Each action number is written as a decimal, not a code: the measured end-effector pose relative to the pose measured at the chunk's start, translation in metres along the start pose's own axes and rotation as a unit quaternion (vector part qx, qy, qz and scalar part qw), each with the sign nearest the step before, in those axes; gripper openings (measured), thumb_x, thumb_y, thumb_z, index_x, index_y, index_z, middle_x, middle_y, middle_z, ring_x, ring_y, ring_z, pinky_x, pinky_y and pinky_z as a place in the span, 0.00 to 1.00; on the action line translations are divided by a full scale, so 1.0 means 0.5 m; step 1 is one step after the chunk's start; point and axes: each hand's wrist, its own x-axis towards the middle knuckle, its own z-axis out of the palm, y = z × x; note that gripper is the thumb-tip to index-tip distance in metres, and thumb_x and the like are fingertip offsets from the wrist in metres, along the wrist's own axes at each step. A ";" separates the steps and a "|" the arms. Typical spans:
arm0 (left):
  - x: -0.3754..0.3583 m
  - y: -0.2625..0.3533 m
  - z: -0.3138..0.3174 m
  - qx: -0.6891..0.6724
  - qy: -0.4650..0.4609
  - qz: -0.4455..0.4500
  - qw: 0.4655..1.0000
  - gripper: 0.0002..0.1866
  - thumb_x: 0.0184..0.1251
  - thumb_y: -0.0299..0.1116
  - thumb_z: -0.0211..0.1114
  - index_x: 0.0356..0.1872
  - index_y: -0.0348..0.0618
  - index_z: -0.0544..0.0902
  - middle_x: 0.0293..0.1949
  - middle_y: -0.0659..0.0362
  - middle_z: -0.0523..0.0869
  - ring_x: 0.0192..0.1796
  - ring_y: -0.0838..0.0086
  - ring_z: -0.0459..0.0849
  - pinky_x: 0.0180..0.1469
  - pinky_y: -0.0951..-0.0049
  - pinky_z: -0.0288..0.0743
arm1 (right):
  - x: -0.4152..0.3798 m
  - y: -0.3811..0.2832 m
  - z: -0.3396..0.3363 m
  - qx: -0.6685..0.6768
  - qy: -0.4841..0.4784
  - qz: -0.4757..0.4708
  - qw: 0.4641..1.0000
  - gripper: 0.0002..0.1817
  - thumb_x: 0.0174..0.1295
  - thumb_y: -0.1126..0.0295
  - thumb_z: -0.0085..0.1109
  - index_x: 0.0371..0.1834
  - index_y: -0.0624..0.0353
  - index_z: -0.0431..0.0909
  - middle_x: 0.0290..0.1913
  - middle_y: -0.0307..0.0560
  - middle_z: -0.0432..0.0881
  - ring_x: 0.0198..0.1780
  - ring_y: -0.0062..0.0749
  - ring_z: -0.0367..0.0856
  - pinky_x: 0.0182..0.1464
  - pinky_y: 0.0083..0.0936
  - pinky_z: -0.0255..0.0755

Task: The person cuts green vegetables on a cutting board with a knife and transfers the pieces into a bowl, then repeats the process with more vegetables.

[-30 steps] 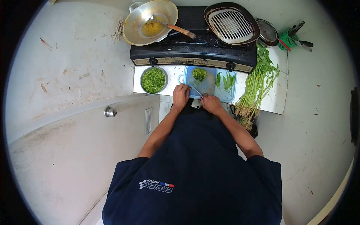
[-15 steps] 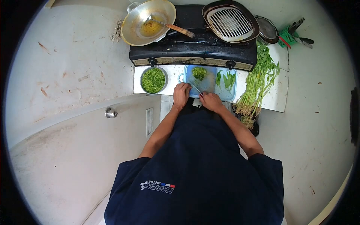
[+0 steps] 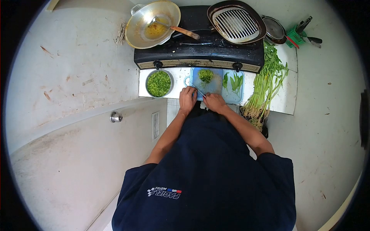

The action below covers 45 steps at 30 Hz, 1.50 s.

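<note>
My right hand (image 3: 214, 102) is closed round the handle of a knife (image 3: 199, 91), its blade slanting up and left over the near edge of the blue cutting board (image 3: 214, 85). Beside the blade, my left hand (image 3: 187, 97) rests at the board's near left corner with its fingers bent together; whatever they pinch is hidden. A small heap of chopped greens (image 3: 205, 76) lies at the far part of the board. Loose green leaves (image 3: 236, 82) lie on the right, lighter part. Left of the board stands a round bowl (image 3: 172, 85) filled with chopped greens (image 3: 158, 83).
A black stove (image 3: 200, 57) stands behind the board, carrying a wok (image 3: 133, 29) with a wooden-handled ladle (image 3: 185, 31) and a grill pan (image 3: 236, 25). Long-stemmed leafy greens (image 3: 266, 86) lie right. A green basket (image 3: 296, 36) holds utensils. A door (image 3: 88, 161) stands left.
My right hand and the knife have shifted slightly left, closer to my left hand. The heap, the leaves and the bowl look the same.
</note>
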 end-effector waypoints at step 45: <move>0.060 -0.093 -0.035 0.005 -0.141 0.133 0.981 0.06 0.71 0.33 0.68 0.45 0.47 0.87 0.44 0.59 0.84 0.51 0.61 0.81 0.54 0.58 0.74 | -0.029 -0.019 0.025 -0.023 0.035 0.094 0.995 0.24 0.79 0.53 0.52 0.40 0.68 0.80 0.29 0.68 0.87 0.36 0.66 0.89 0.43 0.54 0.84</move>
